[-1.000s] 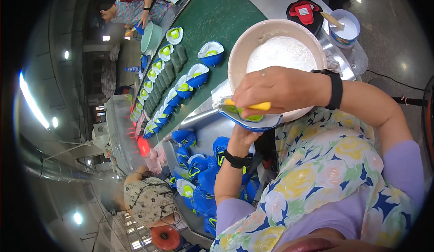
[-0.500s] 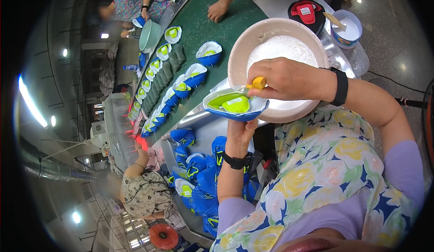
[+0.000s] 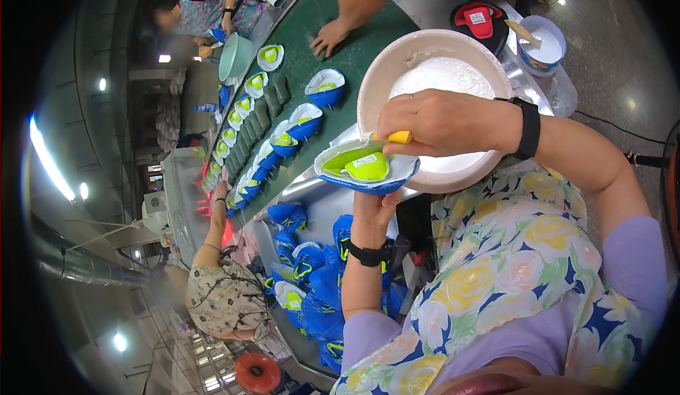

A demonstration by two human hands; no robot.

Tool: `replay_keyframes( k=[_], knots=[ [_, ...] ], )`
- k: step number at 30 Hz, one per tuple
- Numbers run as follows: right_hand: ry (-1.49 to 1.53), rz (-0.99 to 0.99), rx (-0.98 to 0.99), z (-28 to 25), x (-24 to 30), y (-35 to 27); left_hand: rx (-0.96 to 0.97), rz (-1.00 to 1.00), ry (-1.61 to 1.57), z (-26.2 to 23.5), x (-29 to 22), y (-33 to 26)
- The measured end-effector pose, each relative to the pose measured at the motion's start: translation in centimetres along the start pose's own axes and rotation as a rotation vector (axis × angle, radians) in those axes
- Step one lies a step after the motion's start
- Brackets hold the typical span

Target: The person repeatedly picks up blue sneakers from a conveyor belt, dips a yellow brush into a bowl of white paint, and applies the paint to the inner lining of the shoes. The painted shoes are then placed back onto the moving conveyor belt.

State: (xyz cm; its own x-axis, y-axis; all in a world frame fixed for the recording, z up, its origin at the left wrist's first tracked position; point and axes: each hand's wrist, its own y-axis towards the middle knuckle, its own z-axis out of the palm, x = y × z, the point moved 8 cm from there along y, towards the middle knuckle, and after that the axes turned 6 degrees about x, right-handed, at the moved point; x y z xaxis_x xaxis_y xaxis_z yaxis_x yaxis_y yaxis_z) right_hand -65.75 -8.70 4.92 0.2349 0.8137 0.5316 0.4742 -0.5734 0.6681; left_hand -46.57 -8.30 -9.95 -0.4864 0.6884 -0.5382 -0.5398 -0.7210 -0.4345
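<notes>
L hand (image 3: 377, 209) holds a blue shoe (image 3: 367, 171) from below, near the big bowl (image 3: 375, 76). R hand (image 3: 433, 120) grips a yellow-handled brush (image 3: 399, 137) at the shoe's edge. Shoe might tip w/ too hard a push.

This one view comes from the left one of two cameras worn side by side on the person's head. It looks down at the two hands, the left hand (image 3: 375, 209) and the right hand (image 3: 432, 122), which are close to it and look big. The flowery apron (image 3: 510, 267) is close too, at the bottom right. The green desk (image 3: 297, 62) runs away toward the left, so its far end looks small. The far room fills the left side and looks tipped over. The lens sees very wide: the long lamp (image 3: 53, 160) bends, and the corners are black.
</notes>
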Motion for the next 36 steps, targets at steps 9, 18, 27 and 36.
replay_keyframes(
  k=[9, 18, 27, 36],
  knots=[
    [0.167, 0.524, -0.089, -0.9, -4.5, -2.0, -0.073, 0.249, 0.106, -0.5, -0.9, -0.3],
    [0.276, 0.650, -0.184, -1.5, -6.7, -4.3, 0.026, 0.389, 0.674, -0.7, -5.6, 1.0],
    [0.068, 0.013, 0.050, 0.6, -1.3, -3.9, -0.067, 0.604, 0.784, -0.4, -7.7, 1.6],
    [0.210, 0.480, -0.268, -1.5, -6.6, -8.9, -0.414, 0.487, 0.634, -12.2, -17.1, 7.1]
  ],
)
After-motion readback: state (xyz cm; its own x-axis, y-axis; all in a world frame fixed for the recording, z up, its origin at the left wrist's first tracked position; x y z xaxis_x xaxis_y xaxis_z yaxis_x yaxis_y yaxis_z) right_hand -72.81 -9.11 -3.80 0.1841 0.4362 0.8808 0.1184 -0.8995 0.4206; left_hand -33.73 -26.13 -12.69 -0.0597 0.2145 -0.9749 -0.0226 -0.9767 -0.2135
